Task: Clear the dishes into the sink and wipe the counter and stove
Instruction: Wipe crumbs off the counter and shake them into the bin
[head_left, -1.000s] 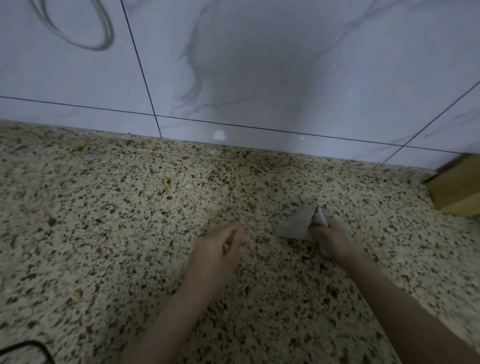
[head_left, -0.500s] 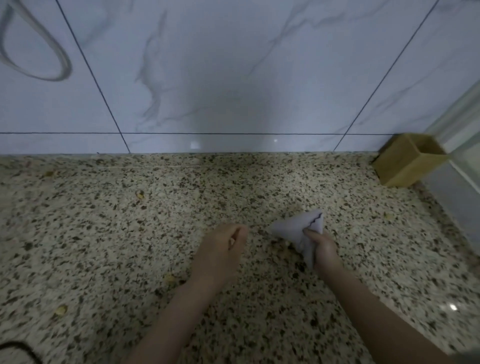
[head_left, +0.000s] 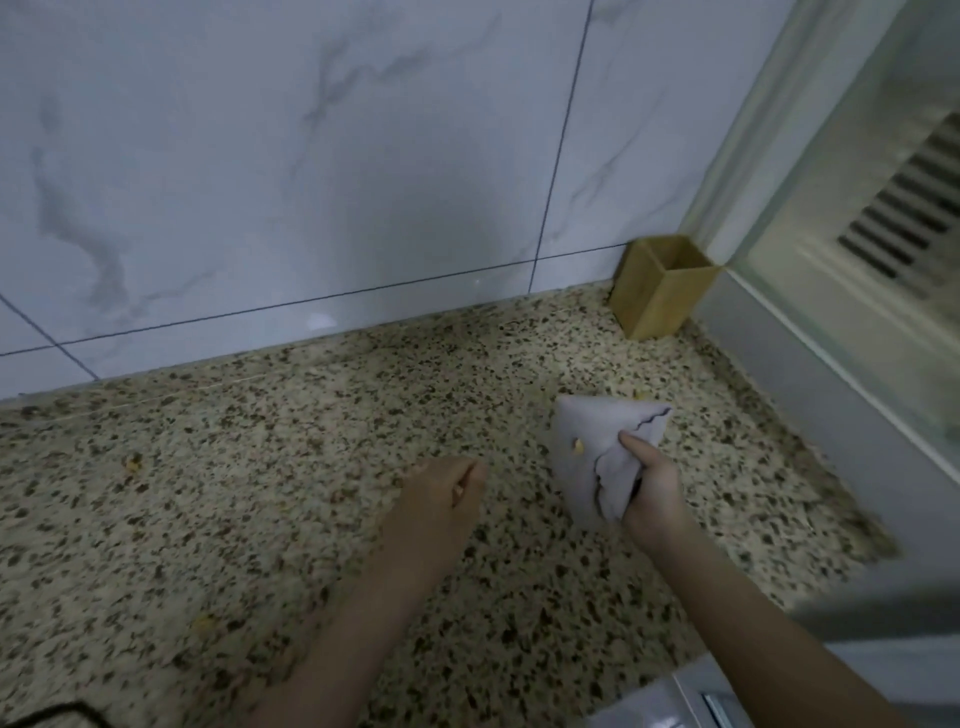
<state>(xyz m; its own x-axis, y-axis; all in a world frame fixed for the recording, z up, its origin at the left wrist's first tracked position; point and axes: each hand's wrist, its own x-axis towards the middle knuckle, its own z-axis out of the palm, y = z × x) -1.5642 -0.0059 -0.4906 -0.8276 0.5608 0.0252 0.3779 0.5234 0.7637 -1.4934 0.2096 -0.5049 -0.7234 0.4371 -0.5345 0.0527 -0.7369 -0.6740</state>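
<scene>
Cloth (head_left: 597, 457) sits bunched in your right hand (head_left: 649, 493), the fingers closed around its lower folds and the thumb pressed along the front. It is pale grey with a dark wavy edge, and it fans out up and to the left of the fist in a rough triangle. A small yellow crumb (head_left: 577, 444) clings to its face. Whether its lower edge touches the counter (head_left: 208, 493) you cannot tell from this angle; it hangs right above the stone.

Your left hand (head_left: 436, 504) hovers beside the cloth, a little to its left, curled into a loose fist with the thumb against the forefinger. It seems to pinch nothing large; whether something tiny sits between the fingertips is too blurred to say.

The counter is speckled beige and black stone. A few yellowish scraps lie on it: one (head_left: 134, 461) well to the left of your left hand, another (head_left: 205, 621) nearer you beside the left forearm, and specks just past the cloth (head_left: 638, 395).

A small open wooden box (head_left: 660, 291) stands in the far right corner, against the marbled tile wall (head_left: 311, 182) and next to a window frame (head_left: 769, 171). A dark cord (head_left: 52, 712) loops in at the lower left edge.
</scene>
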